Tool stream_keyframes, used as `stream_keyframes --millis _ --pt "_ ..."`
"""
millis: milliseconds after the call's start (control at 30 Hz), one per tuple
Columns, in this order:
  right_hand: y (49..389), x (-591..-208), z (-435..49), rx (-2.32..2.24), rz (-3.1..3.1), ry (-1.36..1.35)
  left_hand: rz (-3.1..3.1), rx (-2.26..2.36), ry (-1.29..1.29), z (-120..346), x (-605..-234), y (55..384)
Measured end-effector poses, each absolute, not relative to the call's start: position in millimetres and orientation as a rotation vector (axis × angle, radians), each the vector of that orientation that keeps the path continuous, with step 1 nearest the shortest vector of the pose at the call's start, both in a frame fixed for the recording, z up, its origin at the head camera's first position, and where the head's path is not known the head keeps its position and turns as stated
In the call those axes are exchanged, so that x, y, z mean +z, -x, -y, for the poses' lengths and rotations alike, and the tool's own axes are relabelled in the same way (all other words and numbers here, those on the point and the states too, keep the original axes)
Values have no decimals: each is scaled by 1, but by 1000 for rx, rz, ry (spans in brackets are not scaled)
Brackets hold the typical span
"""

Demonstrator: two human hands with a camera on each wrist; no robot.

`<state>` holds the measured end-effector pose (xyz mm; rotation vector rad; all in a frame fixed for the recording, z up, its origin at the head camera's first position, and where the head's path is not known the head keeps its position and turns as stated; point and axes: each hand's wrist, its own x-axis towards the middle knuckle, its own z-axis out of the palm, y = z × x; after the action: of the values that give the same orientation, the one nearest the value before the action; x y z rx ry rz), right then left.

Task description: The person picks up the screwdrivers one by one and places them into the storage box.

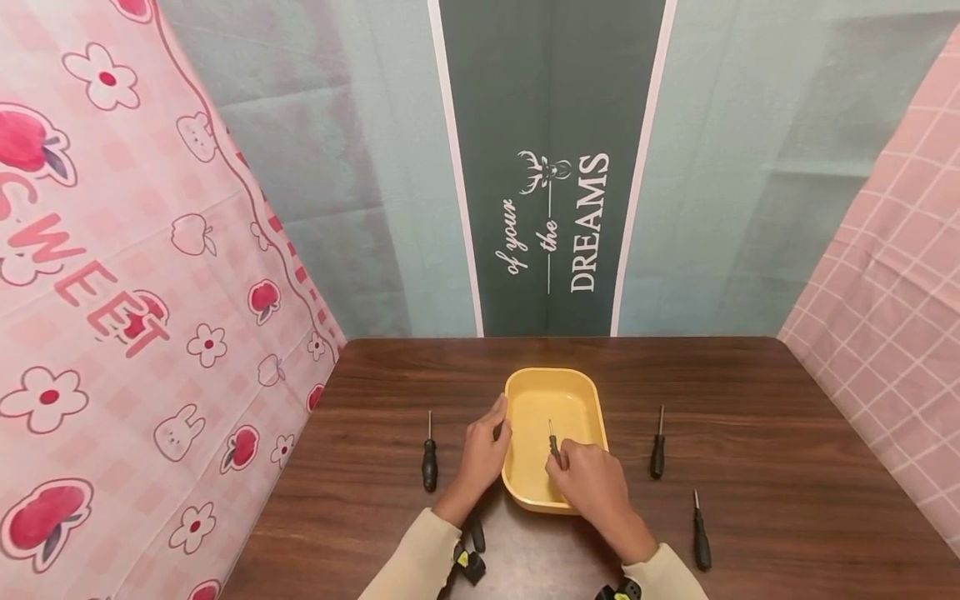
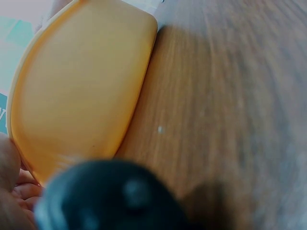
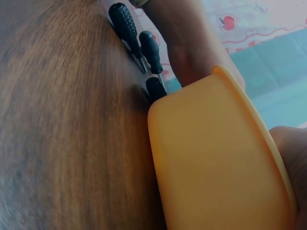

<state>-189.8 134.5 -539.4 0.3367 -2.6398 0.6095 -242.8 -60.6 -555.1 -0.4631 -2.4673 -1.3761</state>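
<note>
A yellow tray (image 1: 555, 502) with rounded corners stands on the table. My left hand (image 1: 486, 446) rests along its left outer side, with fingertips at the rim. Over the tray, my right hand (image 1: 592, 479) grips a small screwdriver (image 1: 554, 447) by its dark handle, the thin metal tip pointing away from me. In the left wrist view the tray's wall (image 2: 81, 86) fills the upper left, beside a blurred black rounded shape (image 2: 110, 196). The right wrist view shows the tray's outer wall (image 3: 216, 158), with part of my right hand (image 3: 290, 158) beyond the rim.
A screwdriver (image 1: 429, 465) lies left of the tray. Two more, one nearer the tray (image 1: 657, 454) and one closer to me (image 1: 701, 542), lie on the right. A dark handle (image 1: 477, 533) shows beside my left wrist. Patterned cloths (image 1: 225, 333) surround the wooden table (image 1: 360, 467).
</note>
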Motion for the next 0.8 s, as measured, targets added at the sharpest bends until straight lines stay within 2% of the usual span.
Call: stream_keyframes --millis 800 --pt "193 -534 -137 589 2780 -307 2442 -1371 469 58 -551 242"
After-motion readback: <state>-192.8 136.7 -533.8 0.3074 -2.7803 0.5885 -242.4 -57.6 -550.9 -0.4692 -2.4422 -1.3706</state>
